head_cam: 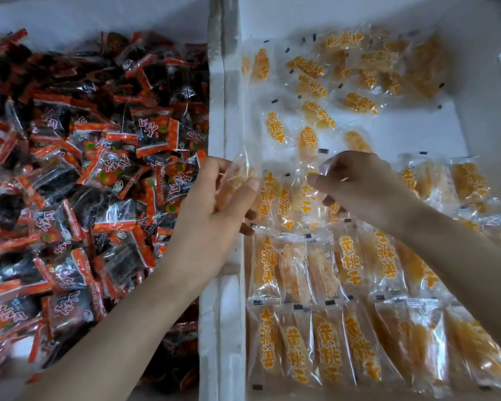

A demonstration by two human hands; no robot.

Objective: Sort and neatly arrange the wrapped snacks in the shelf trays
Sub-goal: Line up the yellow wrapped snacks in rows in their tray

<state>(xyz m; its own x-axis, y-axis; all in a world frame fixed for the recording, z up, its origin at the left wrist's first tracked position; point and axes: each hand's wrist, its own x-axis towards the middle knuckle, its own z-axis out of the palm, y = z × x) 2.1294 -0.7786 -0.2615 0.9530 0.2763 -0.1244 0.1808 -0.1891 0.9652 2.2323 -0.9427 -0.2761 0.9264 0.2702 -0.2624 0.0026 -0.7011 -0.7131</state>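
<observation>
Nearest the camera, clear-wrapped yellow dried-peach packets with orange lettering (330,342) lie side by side in neat rows in the right white foam tray (480,123). Above those rows, the left hand (214,215) reaches across the white divider wall (223,111), thumb and fingers pinched on one clear yellow packet (239,175) at the tray's left edge. Just beside it, the right hand (365,186) has its fingertips closed on the crinkled clear wrapper (307,195) of a packet in the third row. Farther back, loose yellow packets (356,70) lie scattered. The left tray holds a jumbled heap of red-and-black wrapped snacks (93,169).
</observation>
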